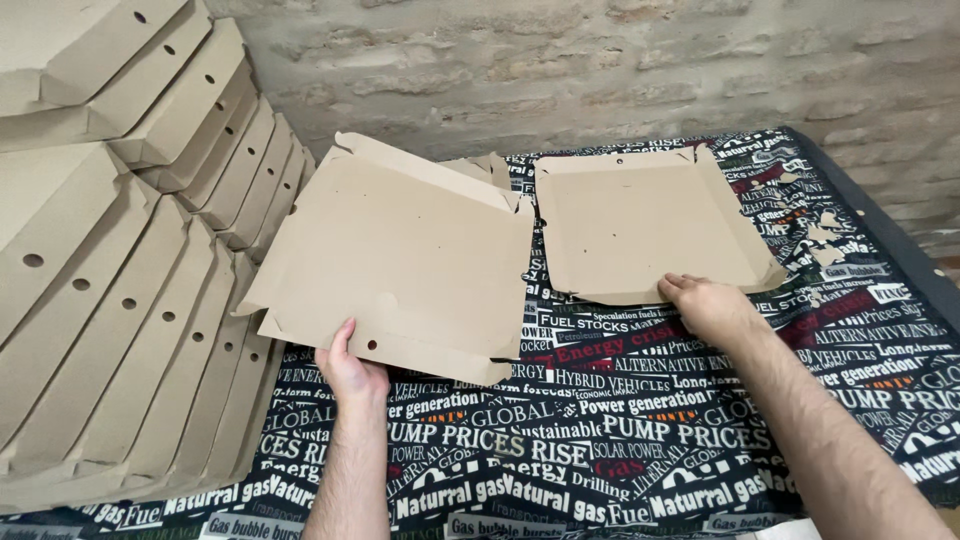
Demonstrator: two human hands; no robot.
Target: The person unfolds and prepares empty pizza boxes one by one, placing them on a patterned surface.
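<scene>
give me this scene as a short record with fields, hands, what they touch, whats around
left hand: grips the near edge of the flat cardboard box blank, lifting its left half
right hand: fingers rest on the near edge of the blank's right half, flat on the table
surface: printed tablecloth, black with white and red lettering
left side: leaning stack of folded cardboard boxes with round holes
background: brick wall

Rough pale brick wall (560, 70), table (905, 250) under newsprint-patterned cloth (620, 430), even light
</scene>
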